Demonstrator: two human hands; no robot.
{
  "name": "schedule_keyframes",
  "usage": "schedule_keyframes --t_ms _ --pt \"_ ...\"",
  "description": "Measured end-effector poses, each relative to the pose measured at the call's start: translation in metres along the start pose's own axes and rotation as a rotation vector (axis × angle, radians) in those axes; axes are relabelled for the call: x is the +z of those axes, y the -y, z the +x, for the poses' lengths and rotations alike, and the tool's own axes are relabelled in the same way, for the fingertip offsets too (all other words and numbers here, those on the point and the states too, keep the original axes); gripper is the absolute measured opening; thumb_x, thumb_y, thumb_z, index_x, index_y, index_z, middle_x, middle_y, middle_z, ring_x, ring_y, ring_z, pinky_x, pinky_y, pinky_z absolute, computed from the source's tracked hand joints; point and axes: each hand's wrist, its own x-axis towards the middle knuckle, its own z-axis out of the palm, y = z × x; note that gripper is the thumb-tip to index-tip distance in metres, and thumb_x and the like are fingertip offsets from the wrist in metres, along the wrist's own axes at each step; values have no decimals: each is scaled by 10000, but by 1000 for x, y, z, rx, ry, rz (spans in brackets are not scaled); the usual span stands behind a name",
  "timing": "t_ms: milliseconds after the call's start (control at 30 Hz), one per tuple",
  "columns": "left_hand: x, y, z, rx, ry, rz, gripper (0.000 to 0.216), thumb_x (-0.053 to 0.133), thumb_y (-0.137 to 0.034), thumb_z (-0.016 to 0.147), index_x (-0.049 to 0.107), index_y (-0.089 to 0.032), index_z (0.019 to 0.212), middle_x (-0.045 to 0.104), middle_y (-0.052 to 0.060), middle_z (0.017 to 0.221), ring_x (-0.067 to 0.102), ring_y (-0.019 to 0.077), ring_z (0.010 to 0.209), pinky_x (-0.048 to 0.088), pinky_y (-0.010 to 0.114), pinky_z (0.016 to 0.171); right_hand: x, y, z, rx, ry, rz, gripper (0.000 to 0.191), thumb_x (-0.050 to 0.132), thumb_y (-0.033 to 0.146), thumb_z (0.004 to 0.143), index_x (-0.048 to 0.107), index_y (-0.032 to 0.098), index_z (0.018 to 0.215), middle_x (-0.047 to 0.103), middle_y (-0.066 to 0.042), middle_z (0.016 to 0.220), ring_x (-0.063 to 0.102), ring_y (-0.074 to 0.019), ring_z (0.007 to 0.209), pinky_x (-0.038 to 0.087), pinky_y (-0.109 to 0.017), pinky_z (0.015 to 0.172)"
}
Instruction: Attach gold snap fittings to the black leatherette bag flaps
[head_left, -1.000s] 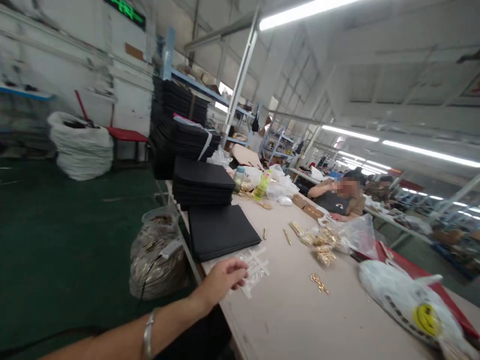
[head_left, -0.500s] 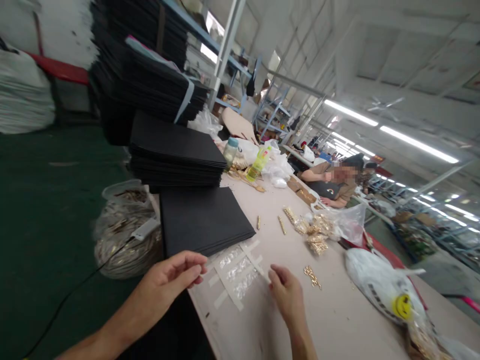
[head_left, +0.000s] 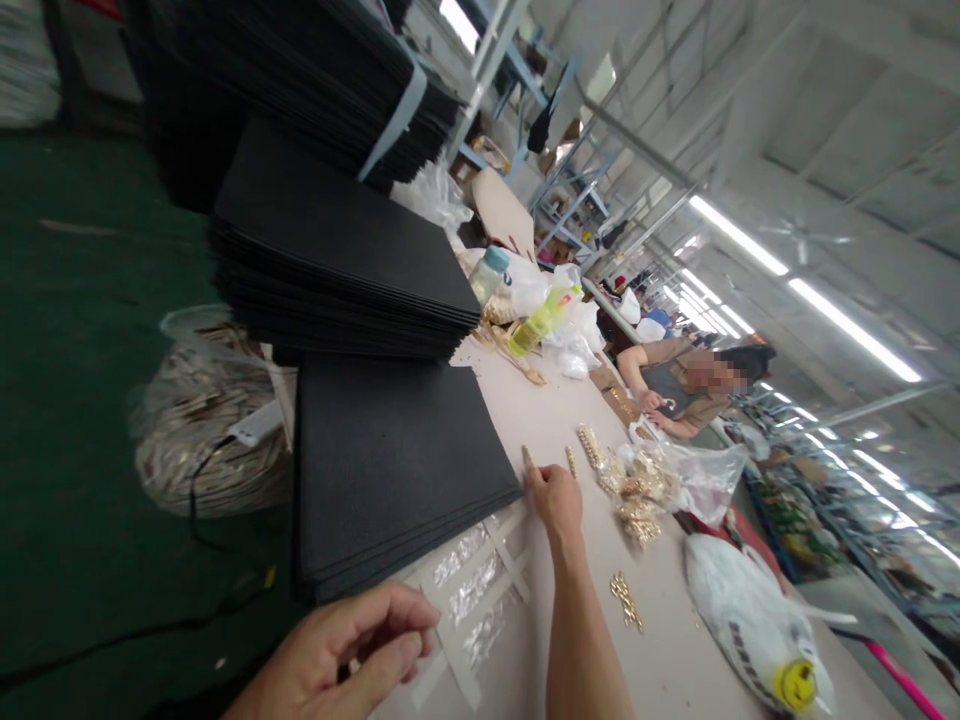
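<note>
My right hand point(head_left: 556, 505) reaches forward over the table, its fingertips closed at a short gold strip point(head_left: 527, 455) beside the corner of a low stack of black sheets point(head_left: 397, 465). The fingers hide part of that strip. A second short gold strip point(head_left: 571, 462) lies just past the hand. My left hand point(head_left: 360, 645) hovers near the table's front edge, fingers loosely curved, thumb apart, with nothing visible in it. Between the hands, clear plastic and pale tape strips point(head_left: 457, 655) are stuck to the tabletop. Gold links point(head_left: 625, 602) lie in a small heap right of my right forearm.
A taller black stack point(head_left: 337, 240) rises at the left. Behind stand a blue-capped jar point(head_left: 489, 275) and a yellow-green bottle point(head_left: 540, 322). Bagged gold pieces point(head_left: 637, 490) and a white bag point(head_left: 742, 610) lie to the right. A person point(head_left: 682, 385) sits across the table.
My right hand has moved forward from beside the taped patch to the nearer gold strip. My left hand sits lower in view, still loosely curved. The camera view has shifted and tilted.
</note>
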Motion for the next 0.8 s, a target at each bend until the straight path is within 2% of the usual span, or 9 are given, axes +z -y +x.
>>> schedule_keyframes --t_ms 133,267,333,400,467,533,633,700,800 --pt "4 -12 6 18 34 62 258 525 -430 910 689 -237 957 698 7 868 650 187 840 514 248 736 -31 -12 -22 -25 73 21 363 491 417 903 727 169 785 725 -87 664 682 -222 669 424 -285 622" --pt "9 -28 10 129 18 246 226 499 -336 927 656 -257 1070 695 5 995 639 177 903 512 266 791 -66 -13 -68 -76 204 98 344 538 465 891 726 184 831 695 -21 621 644 -173 586 432 -255 567" --pt "14 -33 12 243 11 345 325 524 -294 911 588 -265 1228 654 29 1196 611 195 1063 495 316 921 -82 -6 -98 -136 289 173 338 576 490 878 732 192 856 676 -7 626 619 -164 589 426 -251 548" --pt "21 -37 15 359 44 426 487 570 -270 887 486 -241 1366 550 71 1391 513 225 1258 397 388 1078 -96 2 -129 -191 365 272 332 604 502 871 738 199 898 663 -1 638 599 -156 598 427 -247 545" --pt "29 -38 18 432 141 466 542 602 -259 875 461 -202 1396 510 110 1444 451 250 1335 319 430 1138 -106 10 -155 -236 410 359 300 630 484 869 744 215 937 678 1 681 598 -146 622 441 -241 567" --pt "37 -36 19 432 300 430 429 580 -249 900 534 -194 1323 614 103 1321 554 239 1229 407 395 1067 -110 14 -176 -271 441 441 245 640 438 880 750 233 959 705 -3 749 612 -140 659 460 -239 605" --pt "46 -29 13 345 442 333 228 452 -252 981 636 -178 1092 710 39 955 674 156 846 525 260 777 -104 14 -198 -257 478 628 202 636 372 898 745 245 1012 721 -10 820 643 -147 735 498 -248 675" --pt "48 -25 7 366 395 389 249 402 -255 1006 633 -166 981 681 26 871 651 137 769 510 237 719 -95 10 -208 -212 460 753 207 652 354 891 738 254 1050 719 -10 842 649 -150 769 513 -253 704" --pt "47 -19 -2 508 292 636 230 395 -232 1008 609 -154 975 661 51 921 633 177 864 501 294 804 -80 7 -219 -179 396 857 232 669 335 882 729 281 1099 717 -13 932 645 -149 826 520 -259 744"
